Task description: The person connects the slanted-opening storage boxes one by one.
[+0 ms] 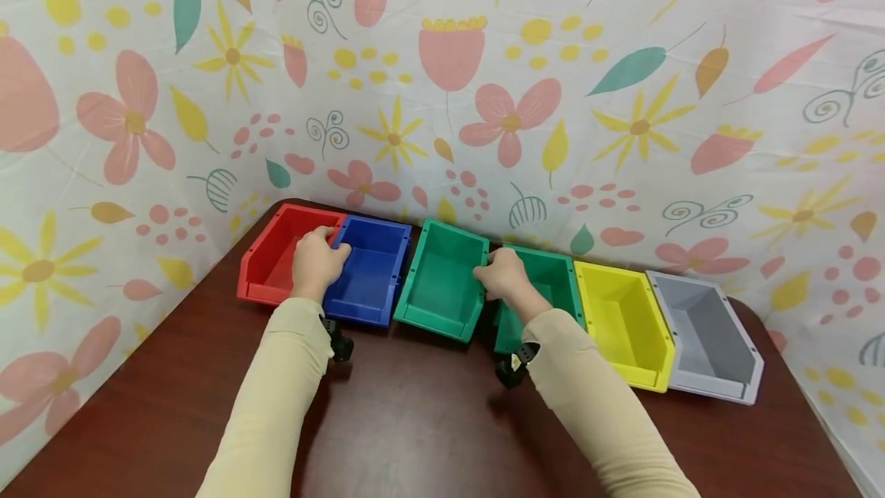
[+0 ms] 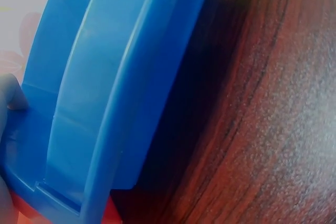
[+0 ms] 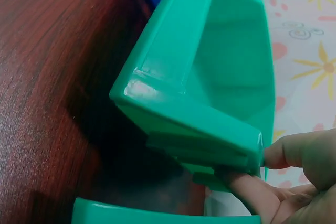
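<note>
My left hand (image 1: 316,261) pinches the left wall of the blue bin (image 1: 369,271), between it and the red bin (image 1: 276,248). In the left wrist view, the thumb reaches inside the blue bin (image 2: 105,77). With my right hand (image 1: 503,271) I pinch the right wall of a green bin (image 1: 442,275). The right wrist view shows the thumb over the inner side of that green bin (image 3: 231,66) and fingers under its outer side. A second green bin (image 1: 546,283) sits just right of it, partly hidden by my right hand and forearm.
Further right stand a yellow bin (image 1: 618,321) and a grey bin (image 1: 705,336), side by side. The bins form a row along the back of the brown wooden table (image 1: 408,421). Behind it hangs a flower-patterned cloth (image 1: 449,137).
</note>
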Demonstrator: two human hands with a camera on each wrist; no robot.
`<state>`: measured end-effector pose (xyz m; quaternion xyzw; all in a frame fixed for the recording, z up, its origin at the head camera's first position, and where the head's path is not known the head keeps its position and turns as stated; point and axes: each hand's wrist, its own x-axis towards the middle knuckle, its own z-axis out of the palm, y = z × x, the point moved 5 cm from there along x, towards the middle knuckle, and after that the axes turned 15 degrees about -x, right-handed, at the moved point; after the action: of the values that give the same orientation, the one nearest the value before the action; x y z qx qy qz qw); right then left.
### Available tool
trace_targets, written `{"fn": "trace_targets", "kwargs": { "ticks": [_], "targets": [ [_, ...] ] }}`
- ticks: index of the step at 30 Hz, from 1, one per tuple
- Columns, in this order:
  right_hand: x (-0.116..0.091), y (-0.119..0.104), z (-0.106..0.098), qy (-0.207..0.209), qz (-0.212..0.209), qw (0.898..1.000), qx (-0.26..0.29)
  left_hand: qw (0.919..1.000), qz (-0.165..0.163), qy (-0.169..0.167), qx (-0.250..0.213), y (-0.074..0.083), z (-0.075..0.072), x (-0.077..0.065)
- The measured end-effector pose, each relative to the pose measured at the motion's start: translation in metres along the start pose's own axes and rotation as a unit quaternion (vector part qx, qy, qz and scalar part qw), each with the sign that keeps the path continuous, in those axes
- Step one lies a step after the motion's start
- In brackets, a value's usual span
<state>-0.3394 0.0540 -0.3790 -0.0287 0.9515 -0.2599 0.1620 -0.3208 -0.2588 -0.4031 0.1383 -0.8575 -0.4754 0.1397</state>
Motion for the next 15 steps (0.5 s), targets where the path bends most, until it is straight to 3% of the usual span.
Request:
{"fn": "trace_targets", "kwargs": {
  "ticks": [15],
  "targets": [
    [0.0060, 0.0035, -0.0015, -0.047, 0.010, 0.995, 0.085, 1.0000, 0.000, 0.007, 0.006, -0.0013, -0.0004, 0.0019]
  ]
}}
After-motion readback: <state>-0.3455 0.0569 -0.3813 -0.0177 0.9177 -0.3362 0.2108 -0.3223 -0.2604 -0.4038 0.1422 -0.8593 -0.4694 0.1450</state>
